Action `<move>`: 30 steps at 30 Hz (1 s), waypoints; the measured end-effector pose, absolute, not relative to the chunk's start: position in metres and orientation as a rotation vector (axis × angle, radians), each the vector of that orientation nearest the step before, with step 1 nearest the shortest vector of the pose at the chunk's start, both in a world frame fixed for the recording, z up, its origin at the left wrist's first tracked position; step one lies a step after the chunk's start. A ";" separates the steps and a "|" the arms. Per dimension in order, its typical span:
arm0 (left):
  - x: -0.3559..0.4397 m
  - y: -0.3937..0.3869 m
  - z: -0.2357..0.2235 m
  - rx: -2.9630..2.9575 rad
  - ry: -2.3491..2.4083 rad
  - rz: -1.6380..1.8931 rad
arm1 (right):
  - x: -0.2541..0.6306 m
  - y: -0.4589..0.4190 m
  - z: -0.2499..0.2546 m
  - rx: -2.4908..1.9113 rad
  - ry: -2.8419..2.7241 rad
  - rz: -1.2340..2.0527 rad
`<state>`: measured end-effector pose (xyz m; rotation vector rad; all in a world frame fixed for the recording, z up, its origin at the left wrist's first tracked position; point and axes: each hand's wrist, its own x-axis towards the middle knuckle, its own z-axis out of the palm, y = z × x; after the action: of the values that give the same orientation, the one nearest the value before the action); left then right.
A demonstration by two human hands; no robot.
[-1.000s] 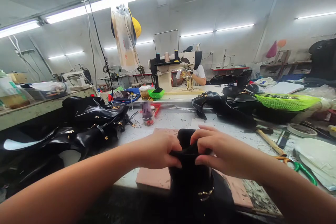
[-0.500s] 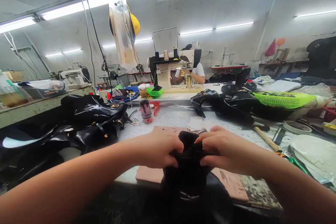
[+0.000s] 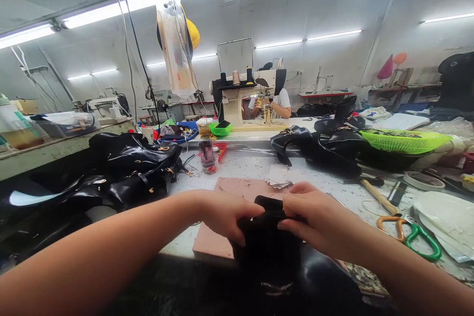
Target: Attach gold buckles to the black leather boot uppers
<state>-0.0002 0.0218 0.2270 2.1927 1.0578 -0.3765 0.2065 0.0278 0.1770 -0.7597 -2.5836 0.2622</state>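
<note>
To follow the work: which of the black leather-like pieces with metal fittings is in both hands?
The black leather-like piece at bottom centre, its upper edge pinched by the left hand and right hand. No hand touches the left heap or right heap.

Both hands (image 3: 225,213) (image 3: 313,215) in pinch grips

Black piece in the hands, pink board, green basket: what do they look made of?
Black piece: leather or a synthetic lookalike, judging by the glossy highlight low on its right; the top looks matte.
Pink board: perhaps rubber or plastic, dull, with dark scuffs; unsettled.
Green basket: probably moulded plastic, given its bright, even colour and open mesh.
</note>
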 end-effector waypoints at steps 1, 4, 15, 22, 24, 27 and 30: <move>0.002 0.024 0.225 2.210 1.072 -0.332 | 0.207 0.027 0.177 -0.742 -2.574 0.261; 0.006 0.027 0.217 2.267 1.048 -0.082 | 0.209 0.026 0.180 -0.713 -2.554 0.262; -0.003 0.028 0.212 2.043 0.940 -0.108 | 0.228 0.031 0.179 -0.798 -2.604 0.382; 0.014 0.029 0.232 2.402 0.946 -0.142 | 0.217 0.021 0.176 -0.903 -2.436 0.159; 0.018 0.030 0.235 2.523 0.969 -0.045 | 0.218 0.020 0.179 -0.904 -2.455 0.170; 0.016 0.032 0.238 2.531 0.970 0.046 | 0.223 0.022 0.186 -0.838 -2.632 0.331; 0.008 0.035 0.239 2.448 1.028 0.033 | 0.226 0.023 0.194 -0.860 -2.709 0.412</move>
<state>0.0076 0.0351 0.2391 2.4478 1.0277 0.0333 0.2264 0.0230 0.1935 -0.8597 -2.7094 0.4125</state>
